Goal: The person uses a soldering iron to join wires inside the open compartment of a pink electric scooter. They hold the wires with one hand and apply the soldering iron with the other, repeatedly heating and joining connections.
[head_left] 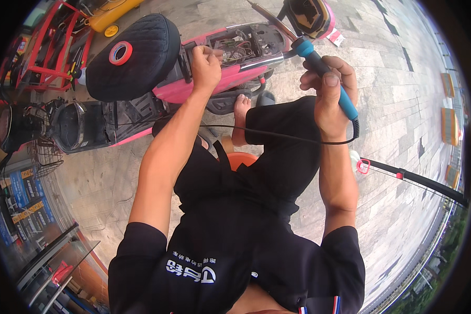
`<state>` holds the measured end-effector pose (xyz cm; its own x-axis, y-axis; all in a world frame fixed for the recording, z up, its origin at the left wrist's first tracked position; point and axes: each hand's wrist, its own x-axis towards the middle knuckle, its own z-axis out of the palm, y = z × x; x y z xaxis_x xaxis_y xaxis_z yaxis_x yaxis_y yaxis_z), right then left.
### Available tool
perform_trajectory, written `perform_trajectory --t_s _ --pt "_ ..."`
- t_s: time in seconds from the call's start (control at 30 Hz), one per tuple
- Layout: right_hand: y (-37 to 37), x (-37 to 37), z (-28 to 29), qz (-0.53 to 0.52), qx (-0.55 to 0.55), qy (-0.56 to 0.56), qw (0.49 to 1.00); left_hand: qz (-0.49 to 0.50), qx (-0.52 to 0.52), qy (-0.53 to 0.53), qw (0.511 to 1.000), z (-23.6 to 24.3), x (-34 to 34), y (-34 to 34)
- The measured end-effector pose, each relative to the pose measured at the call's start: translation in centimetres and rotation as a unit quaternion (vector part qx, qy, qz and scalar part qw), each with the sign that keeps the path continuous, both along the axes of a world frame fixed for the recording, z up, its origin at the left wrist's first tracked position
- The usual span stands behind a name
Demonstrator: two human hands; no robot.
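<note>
The pink scooter [222, 82] stood crosswise before the person, its rear end to the right, its body open at the top. The right hand [331, 89] was clamped on the handle of the soldering iron [319, 65], held up near the scooter's rear end, its shaft slanting past that end to the far side. From the handle, a black cable [277, 135] crossed left in front of the scooter, over the legs. The left hand [206, 68] was at the near edge of the scooter's opening, fingers bent, beside the bare wiring [238, 51]; whether they gripped anything could not be told. Left of that opening, the scooter's black seat [157, 42] bounded the hand's room; paving [387, 115] stretched broadly right of the scooter.
</note>
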<state>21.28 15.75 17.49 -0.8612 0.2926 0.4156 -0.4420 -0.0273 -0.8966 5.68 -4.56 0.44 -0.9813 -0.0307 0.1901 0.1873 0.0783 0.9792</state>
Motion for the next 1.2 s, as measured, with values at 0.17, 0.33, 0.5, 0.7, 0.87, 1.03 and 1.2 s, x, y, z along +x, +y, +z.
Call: perform_trajectory --t_s 0.17,0.33,0.5,0.7,0.87,1.03,1.2 --pt "-1.9 3.9 -0.3 -0.025 -0.05 0.041 0.998 0.028 -0.076 0.024 0.996 1.5 0.4 -1.7" --pt "-2.3 5.8 -1.8 -0.02 -0.073 0.03 0.997 -0.019 -0.119 0.019 0.993 4.5 1.1 -4.1" --pt "-2.6 5.9 -2.3 0.004 -0.095 0.033 0.995 -0.022 -0.161 0.001 0.987 6.3 1.8 -5.4" --pt "-1.9 6.3 -2.8 0.019 -0.104 0.035 0.994 -0.008 -0.155 0.001 0.988 6.3 2.3 -4.5" --pt "-1.0 6.6 -3.1 0.027 -0.107 0.046 0.993 -0.017 -0.17 -0.017 0.985 6.7 3.3 -3.9" --pt "-1.0 6.6 -3.2 0.012 -0.127 0.052 0.991 -0.039 -0.194 -0.009 0.98 6.6 2.0 -3.7" --pt "-1.5 6.3 -3.2 -0.012 -0.132 0.048 0.99 -0.071 -0.234 -0.031 0.969 7.3 0.7 -4.2"
